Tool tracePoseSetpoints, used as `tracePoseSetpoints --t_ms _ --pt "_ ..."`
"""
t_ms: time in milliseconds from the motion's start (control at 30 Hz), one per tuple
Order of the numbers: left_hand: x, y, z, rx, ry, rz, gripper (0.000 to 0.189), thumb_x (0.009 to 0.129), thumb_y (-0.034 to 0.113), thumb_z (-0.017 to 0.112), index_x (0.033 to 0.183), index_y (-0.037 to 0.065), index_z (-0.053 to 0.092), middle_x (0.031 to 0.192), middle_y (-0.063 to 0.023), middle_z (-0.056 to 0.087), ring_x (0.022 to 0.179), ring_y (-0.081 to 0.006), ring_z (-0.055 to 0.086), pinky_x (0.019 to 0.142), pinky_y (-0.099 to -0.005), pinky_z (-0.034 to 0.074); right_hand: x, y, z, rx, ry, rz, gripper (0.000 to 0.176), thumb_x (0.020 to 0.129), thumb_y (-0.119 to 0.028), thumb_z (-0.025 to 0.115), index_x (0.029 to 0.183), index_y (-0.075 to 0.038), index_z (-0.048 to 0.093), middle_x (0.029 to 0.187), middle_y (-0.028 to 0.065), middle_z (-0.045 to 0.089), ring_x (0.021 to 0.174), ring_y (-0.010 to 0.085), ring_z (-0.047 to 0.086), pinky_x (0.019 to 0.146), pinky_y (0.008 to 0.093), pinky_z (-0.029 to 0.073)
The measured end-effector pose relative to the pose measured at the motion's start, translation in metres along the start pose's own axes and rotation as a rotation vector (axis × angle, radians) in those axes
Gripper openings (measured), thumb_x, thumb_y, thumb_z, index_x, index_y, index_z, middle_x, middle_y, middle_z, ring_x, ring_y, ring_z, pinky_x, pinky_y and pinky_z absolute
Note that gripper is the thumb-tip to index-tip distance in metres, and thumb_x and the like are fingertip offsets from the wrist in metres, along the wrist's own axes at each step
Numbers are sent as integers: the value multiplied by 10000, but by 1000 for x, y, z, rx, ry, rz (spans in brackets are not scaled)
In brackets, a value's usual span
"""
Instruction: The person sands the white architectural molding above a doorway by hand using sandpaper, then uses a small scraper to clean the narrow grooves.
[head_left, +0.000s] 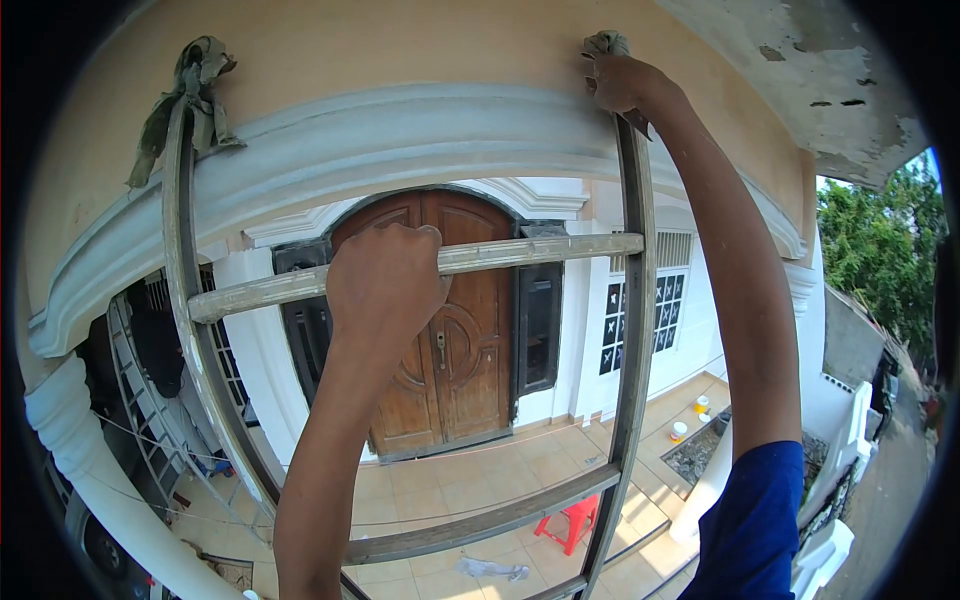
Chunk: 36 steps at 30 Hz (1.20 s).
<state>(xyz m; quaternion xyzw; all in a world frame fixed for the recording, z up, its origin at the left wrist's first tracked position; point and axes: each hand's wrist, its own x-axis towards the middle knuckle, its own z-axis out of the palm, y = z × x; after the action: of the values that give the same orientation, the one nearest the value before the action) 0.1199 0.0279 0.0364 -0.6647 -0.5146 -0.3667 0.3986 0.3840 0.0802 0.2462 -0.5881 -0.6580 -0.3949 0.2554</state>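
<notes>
A ladder (636, 310) leans against the peach wall, above a white arched moulding (400, 120). My left hand (385, 275) is closed around its upper rung (540, 251), left of the middle. My right hand (628, 84) reaches up to the top of the right rail, with its fingers closed on the grey-green cloth (606, 43) there. Part of that cloth is hidden behind the hand. A similar cloth (195, 95) is wrapped over the top of the left rail, its ends hanging loose.
Below are a tiled floor (480, 485), a wooden double door (465, 330) and a red stool (572, 522). Another ladder (150, 400) stands at the left behind a white column (100, 460). Two small tubs (679, 430) sit at the right. The ceiling (790, 70) has peeling patches.
</notes>
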Motion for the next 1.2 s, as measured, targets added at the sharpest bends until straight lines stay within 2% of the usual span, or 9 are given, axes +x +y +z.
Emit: tracePoseSetpoints --t_ms 133,233,367,567,700,800,933,1033,1200 --pt "-1 2 3 -14 27 -1 221 662 230 780 809 82 710 719 -117 682 683 -291 679 644 -398 557 -21 -45 9 -291 -11 66 240 762 -72 572 962 -39 701 936 195 691 888 299 676 724 400 525" --pt "2 2 -1 -13 25 1 210 665 226 775 803 82 711 715 -121 680 684 -295 679 650 -400 557 -18 -29 -12 84 -64 59 237 762 -75 579 962 -34 699 957 181 698 914 327 679 735 410 529" --pt "2 2 2 -5 0 -13 206 662 223 773 795 79 711 713 -125 678 676 -298 679 651 -399 556 -19 -36 18 -212 88 52 226 788 -104 599 978 -74 718 981 171 699 939 302 681 776 405 544" --pt "-4 1 -7 -36 57 49 113 688 137 711 768 58 702 701 -123 673 708 -276 685 627 -379 566 -45 -221 -25 227 316 -266 159 820 -132 589 865 -97 738 888 123 719 844 255 703 698 359 532" --pt "-9 -8 11 -280 463 115 167 673 167 737 797 62 699 708 -123 671 701 -290 675 623 -389 551 -49 -304 -22 341 530 -522 124 806 -109 598 817 -77 717 895 117 675 884 291 658 722 391 529" --pt "-6 -5 3 -194 337 99 227 635 196 771 804 63 697 700 -125 670 664 -318 662 614 -398 537 -57 -256 5 183 679 -611 136 786 -95 608 872 -88 712 898 79 650 897 276 630 708 395 523" --pt "-2 3 -7 -38 73 54 160 655 172 753 753 66 684 670 -120 657 657 -297 668 595 -384 549 -57 -117 54 168 764 -347 338 776 -16 576 1070 -124 704 896 57 632 820 248 621 651 347 535" --pt "-1 5 -6 -12 73 17 125 655 151 746 706 66 670 630 -111 644 622 -286 668 575 -377 553 -75 -45 46 180 442 -100 326 794 -21 585 1084 -115 701 901 108 674 810 301 637 718 403 529" --pt "-2 13 -12 -8 66 -24 133 654 160 751 706 67 673 630 -109 645 619 -272 665 585 -370 542 -156 -58 46 553 187 -360 370 806 17 583 1142 -109 676 979 135 687 863 329 651 769 414 520"
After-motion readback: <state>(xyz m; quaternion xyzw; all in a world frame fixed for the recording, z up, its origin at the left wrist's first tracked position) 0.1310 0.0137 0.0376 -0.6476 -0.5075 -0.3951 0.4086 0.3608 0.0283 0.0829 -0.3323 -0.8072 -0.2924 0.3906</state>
